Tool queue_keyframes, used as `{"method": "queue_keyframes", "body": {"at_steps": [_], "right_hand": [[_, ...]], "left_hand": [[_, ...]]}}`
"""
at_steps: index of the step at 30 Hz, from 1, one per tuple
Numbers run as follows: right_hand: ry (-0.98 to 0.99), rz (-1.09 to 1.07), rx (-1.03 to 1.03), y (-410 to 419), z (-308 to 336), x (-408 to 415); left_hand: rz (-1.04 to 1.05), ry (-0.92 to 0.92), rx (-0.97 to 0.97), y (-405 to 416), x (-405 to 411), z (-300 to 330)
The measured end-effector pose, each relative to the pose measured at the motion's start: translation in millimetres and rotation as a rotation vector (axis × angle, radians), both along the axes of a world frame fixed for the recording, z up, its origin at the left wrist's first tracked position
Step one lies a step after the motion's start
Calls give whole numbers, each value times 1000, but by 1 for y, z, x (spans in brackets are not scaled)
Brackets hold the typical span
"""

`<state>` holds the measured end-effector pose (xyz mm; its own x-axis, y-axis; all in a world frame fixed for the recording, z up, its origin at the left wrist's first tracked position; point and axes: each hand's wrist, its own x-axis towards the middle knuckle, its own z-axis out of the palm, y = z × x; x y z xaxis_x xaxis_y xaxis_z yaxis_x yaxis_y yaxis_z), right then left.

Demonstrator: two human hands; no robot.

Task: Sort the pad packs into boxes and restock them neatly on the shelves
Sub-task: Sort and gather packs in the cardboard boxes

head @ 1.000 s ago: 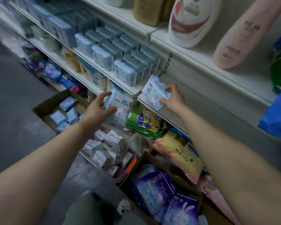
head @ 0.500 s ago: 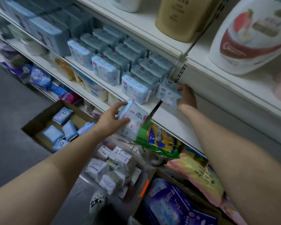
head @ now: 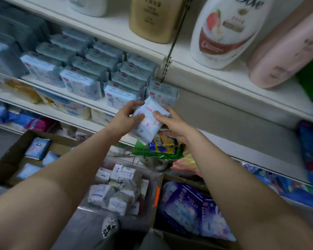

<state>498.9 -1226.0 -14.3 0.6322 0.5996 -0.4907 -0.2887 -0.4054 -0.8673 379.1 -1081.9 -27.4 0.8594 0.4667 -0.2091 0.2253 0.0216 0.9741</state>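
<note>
— One pad pack (head: 147, 121), held tilted just in front of the shelf (head: 98, 103) edge; both hands on it?
— Yes; left hand (head: 124, 119) grips its left side, right hand (head: 172, 123) pinches its right edge; stocked packs (head: 119, 95) stand just beyond; cardboard box (head: 11, 154) lies below, far left.
</note>
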Motion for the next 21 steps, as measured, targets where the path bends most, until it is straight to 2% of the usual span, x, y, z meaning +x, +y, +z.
{"method": "queue_keyframes", "body": {"at_steps": [2, 6, 12, 17, 21], "right_hand": [[20, -81, 49, -8, 0, 7], [-10, -175, 63, -17, -2, 17], [108, -166, -124, -24, -9, 13], [198, -109, -178, -30, -11, 9], [194, -38, -205, -35, -12, 9]], "left_hand": [[-18, 11, -2, 1, 10, 2], [-134, 158, 18, -2, 21, -2], [-187, 272, 5, -7, 29, -10], [-215, 295, 3, -12, 32, -15], [-177, 249, -159, -22, 36, -15]]}}
